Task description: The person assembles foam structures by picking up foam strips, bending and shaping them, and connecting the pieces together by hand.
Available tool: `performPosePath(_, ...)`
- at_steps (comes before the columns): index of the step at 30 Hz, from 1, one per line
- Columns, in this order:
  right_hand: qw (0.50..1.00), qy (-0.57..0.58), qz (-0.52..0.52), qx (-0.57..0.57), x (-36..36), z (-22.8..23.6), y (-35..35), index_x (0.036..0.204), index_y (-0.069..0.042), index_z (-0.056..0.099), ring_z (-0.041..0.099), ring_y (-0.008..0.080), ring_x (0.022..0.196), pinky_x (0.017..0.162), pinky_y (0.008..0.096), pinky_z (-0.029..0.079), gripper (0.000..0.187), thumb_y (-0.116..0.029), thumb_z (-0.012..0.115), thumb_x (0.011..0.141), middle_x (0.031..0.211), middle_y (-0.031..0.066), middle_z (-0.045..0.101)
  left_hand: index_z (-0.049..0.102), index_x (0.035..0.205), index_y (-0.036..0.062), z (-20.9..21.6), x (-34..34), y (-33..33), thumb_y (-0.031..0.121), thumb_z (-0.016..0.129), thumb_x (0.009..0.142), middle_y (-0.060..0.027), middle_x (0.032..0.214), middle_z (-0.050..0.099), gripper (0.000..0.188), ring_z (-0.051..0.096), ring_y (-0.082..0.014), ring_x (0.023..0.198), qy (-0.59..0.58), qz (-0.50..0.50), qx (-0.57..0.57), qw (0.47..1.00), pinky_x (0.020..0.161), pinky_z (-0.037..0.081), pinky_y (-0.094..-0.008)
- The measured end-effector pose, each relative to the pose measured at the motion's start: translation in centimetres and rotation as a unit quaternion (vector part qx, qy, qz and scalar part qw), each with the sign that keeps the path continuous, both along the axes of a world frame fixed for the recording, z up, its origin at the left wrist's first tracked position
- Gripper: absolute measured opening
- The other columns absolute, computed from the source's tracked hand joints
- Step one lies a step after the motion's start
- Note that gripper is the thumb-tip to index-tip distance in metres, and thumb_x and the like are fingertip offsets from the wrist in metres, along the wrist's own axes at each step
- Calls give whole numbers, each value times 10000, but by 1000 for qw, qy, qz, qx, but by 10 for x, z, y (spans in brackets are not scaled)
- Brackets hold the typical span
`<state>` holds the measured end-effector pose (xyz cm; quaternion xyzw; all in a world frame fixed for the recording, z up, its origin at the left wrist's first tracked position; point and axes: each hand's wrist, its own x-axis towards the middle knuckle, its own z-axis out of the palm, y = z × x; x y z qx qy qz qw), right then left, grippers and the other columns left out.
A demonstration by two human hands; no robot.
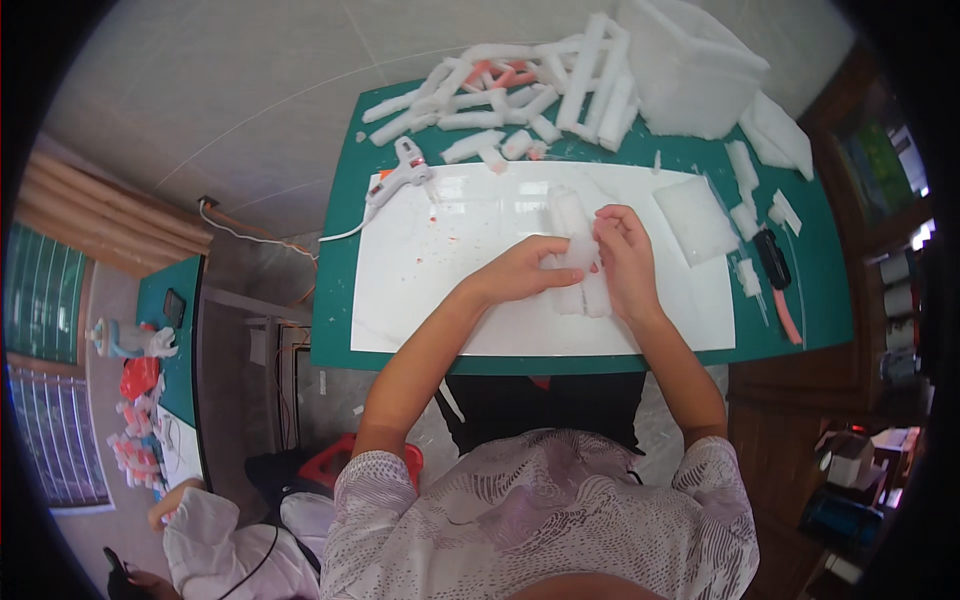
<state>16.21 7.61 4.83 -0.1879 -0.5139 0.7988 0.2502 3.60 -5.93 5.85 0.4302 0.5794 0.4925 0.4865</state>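
Observation:
Over the white board (460,320), my left hand (525,270) pinches a small white foam piece (581,254) between thumb and fingers. My right hand (627,262) is closed, its bent fingers against the right side of the same foam; its fingertips are partly hidden. A longer white foam strip (568,212) reaches out beyond my hands, and a foam end (585,300) shows below them. A small reddish bit lies between the foam and my right palm. How these foam parts join is hard to make out.
A white glue gun (405,172) with a cord lies at the board's upper left. Foam strips (470,105), some pink, pile along the green table's (335,300) far edge. A large foam block (690,70) stands far right; a foam sheet (695,220) and black-handled tool (771,260) lie right.

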Motion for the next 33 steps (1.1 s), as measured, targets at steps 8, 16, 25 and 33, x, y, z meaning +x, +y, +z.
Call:
performPosePath(8,986,-40,-4,163,24,8,31,1071,-39,554,522,89,867,787,234,443,130,-89,576,954,917,8,530,680,1153,38,51,-143,-60,272,694,909,-64,1109,695,339,637,-145,1002,228,200,75,950,878,497,-322)
performPosePath(16,978,-90,-11,188,89,-24,26,1008,-33,581,485,34,866,769,194,403,58,-47,584,951,912,-29,535,656,1216,40,33,-332,-52,239,708,819,-216,1184,661,448,632,-358,1102,590,215,-186,755,949,488,-403)
performPosePath(25,989,-60,-19,130,114,-37,15,1012,2,584,547,70,839,762,219,446,95,-18,599,920,888,5,577,703,1143,60,30,-356,-32,236,739,779,-245,1357,551,405,538,-352,1268,619,108,-191,754,1048,416,-383)
performPosePath(33,994,-37,-4,106,114,-39,22,1024,27,588,567,80,876,782,225,463,113,-3,597,915,916,27,602,677,1137,8,67,-280,-25,247,650,923,-174,1108,688,322,644,-216,986,501,143,-97,848,865,483,-330)
